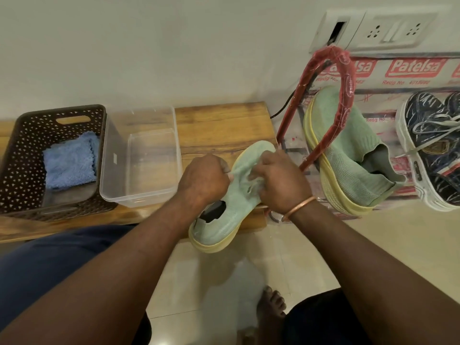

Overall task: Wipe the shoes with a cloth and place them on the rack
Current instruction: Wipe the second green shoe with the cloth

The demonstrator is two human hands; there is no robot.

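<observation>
Holding the green shoe (224,220) over the bench (219,125) edge, the left hand (202,179) grips its upper and the right hand (278,183) pinches its fabric; whether a cloth is between, I cannot tell. I would keep the shoe steady and rub with short strokes. The rack (347,95) stands just beside.

Pale wall (149,46), tiled floor (323,245), wooden bench (219,128)

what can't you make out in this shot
Head view only:
- What the right hand holds against the shoe: the hand's own back and motion blur hide it; cloth or shoe fabric, unclear.
- Fingertips of the left hand: curled under, out of sight.
- The dark shoes: cut off by the right edge.
- Shelves of the rack: covered by plastic wrap and shoes.
</observation>
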